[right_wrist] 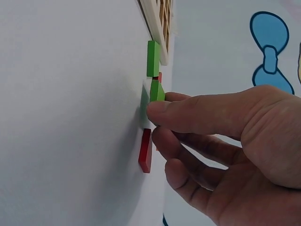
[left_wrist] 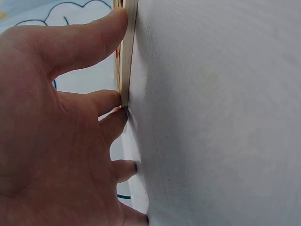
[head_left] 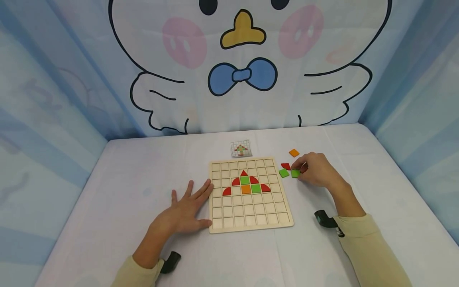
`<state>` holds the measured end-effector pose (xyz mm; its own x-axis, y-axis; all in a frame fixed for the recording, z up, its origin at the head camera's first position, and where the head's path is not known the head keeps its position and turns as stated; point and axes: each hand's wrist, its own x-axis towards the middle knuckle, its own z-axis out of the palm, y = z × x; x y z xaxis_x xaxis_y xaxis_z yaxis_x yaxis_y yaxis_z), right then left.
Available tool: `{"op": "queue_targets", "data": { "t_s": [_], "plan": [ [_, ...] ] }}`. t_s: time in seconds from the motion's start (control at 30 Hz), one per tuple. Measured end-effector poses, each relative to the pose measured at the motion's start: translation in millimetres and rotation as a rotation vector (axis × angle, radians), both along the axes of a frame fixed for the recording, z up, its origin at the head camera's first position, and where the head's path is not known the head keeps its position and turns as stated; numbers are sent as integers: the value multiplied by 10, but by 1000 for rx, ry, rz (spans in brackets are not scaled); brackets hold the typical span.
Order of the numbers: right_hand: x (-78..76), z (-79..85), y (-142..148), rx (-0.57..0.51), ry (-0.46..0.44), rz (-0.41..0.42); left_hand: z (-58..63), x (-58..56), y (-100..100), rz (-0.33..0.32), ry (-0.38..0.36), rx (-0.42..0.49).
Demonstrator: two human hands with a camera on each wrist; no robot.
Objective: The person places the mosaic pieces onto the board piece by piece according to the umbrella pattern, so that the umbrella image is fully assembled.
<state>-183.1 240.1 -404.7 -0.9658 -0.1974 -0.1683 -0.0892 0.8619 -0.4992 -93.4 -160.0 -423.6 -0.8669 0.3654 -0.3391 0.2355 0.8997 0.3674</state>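
A square wooden grid board (head_left: 251, 210) lies on the white table, with red, green and orange tiles set in its upper middle cells. My left hand (head_left: 184, 213) is spread flat at the board's left side, thumb and fingertips touching that edge. To the right of the board, my right hand (head_left: 315, 170) pinches a green square tile (right_wrist: 155, 90) between thumb and fingers. Another green tile (head_left: 283, 173) and a red piece (head_left: 285, 166) lie just left of those fingers. Under the hand, a further red piece (right_wrist: 146, 150) shows in the right wrist view.
A small card (head_left: 241, 148) printed with a coloured grid pattern lies behind the board. An orange tile (head_left: 294, 152) sits beyond the right hand. Printed curtains (head_left: 242, 103) rise along the table's back and sides.
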Motion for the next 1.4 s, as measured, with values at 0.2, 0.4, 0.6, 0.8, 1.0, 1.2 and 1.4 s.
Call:
{"op": "queue_targets", "data": {
  "t_s": [0.2, 0.4, 0.6, 0.8, 1.0, 1.2, 1.4],
  "plan": [
    [7, 37, -21, -5, 16, 10, -8, -2, -2, -5, 6, -1],
    [28, 69, -64, -14, 42, 35, -9, -1, -1, -5, 8, 1],
    [54, 87, -160, -37, 56, 68, -21, 6, -7, 0, 8, 4],
    [89, 70, -272, -68, 91, 134, -33, 4, -3, 1, 6, -2],
    [136, 64, -439, -97, 102, 184, -38, 1, 3, -1, 3, -7],
    [167, 59, -650, -120, 56, 213, -32, -1, 6, 1, 0, -11],
    [187, 39, -846, -127, 62, 268, -25, 0, 6, -3, 1, -3]
  ]
}}
